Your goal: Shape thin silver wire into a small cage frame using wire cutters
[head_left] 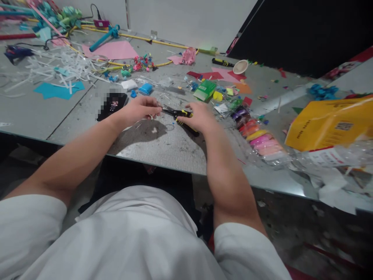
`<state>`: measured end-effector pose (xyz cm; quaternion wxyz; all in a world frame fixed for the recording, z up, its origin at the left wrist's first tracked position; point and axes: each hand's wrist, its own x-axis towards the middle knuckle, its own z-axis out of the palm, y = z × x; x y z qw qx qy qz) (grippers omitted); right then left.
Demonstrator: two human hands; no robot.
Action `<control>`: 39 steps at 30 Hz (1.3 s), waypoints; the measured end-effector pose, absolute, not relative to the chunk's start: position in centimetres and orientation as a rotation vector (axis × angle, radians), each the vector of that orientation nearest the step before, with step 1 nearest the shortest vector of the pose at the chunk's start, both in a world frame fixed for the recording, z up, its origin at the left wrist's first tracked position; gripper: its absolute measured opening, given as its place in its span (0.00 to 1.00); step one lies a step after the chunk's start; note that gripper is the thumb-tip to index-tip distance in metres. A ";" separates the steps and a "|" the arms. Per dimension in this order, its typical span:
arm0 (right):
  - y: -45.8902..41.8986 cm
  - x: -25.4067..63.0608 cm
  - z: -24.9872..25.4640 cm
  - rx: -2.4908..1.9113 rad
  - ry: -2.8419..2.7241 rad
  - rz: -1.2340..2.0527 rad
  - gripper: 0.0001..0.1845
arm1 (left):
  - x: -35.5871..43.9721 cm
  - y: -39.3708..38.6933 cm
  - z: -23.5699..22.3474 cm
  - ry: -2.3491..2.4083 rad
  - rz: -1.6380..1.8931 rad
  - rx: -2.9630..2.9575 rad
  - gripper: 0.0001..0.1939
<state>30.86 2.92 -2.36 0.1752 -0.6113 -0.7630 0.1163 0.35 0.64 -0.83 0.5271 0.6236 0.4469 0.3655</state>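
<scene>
My right hand [199, 116] grips a pair of pliers [186, 123] with black and yellow handles, thumb and fingers around the upper handle. The jaws point left, towards my left hand [147, 107]. That hand is closed in a pinch close to the plier tips; what lies between its fingertips is too small and blurred to name. On the tabletop [163, 151] below are a small pale scrap [154, 130] and a tiny blue bit [173, 123]. A black phone-like item [112, 107], partly pixelated, lies left of my left hand.
Blue [146, 88] and white packets [129, 84] lie beyond my hands, with a green packet [204, 90] to the right. Colourful clay-like packs [259, 134] and a yellow bag [329, 122] sit at right. Shredded white paper [67, 64] spreads at left; the table's front edge runs beneath my forearms.
</scene>
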 end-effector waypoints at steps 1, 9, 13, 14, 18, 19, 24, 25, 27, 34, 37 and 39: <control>3.0 31.0 -2.4 -1.724 -2.208 0.384 0.25 | 0.4 0.7 -1.0 1.074 0.940 1.443 0.10; 5.8 28.4 -1.8 -1.829 -2.166 0.437 0.15 | 0.7 1.5 -1.6 1.041 1.198 1.105 0.16; 8.3 27.4 -0.9 -1.953 -2.297 0.246 0.18 | 0.7 1.5 -1.7 0.983 1.235 1.063 0.20; 8.8 27.2 -0.7 -1.967 -2.340 0.234 0.19 | 0.7 1.5 -1.7 0.974 1.233 1.070 0.21; 10.7 26.7 -0.3 -1.944 -2.430 0.227 0.20 | 0.6 1.7 -1.9 0.969 1.208 1.039 0.20; 11.0 26.6 -0.3 -1.928 -2.437 0.225 0.20 | 0.6 1.7 -2.0 0.973 1.211 1.014 0.20; 11.5 26.3 -0.1 -1.969 -2.551 0.135 0.21 | 0.2 2.1 -2.0 0.971 1.254 0.930 0.25; 11.4 26.2 -0.1 -1.989 -2.576 0.117 0.22 | 0.1 2.1 -2.0 0.962 1.262 0.927 0.27; 11.1 26.1 0.0 -2.018 -2.606 0.096 0.22 | -0.2 2.2 -1.9 0.961 1.272 0.930 0.33; 9.9 26.8 0.7 -2.084 -2.586 0.068 0.19 | -0.5 3.0 -2.0 1.031 1.275 0.938 0.42; 9.7 27.1 1.0 -2.051 -2.543 0.089 0.17 | -0.4 3.1 -2.3 1.032 1.277 0.922 0.41; 9.8 27.0 1.1 -2.017 -2.551 0.115 0.18 | -0.4 3.2 -2.5 1.032 1.274 0.914 0.37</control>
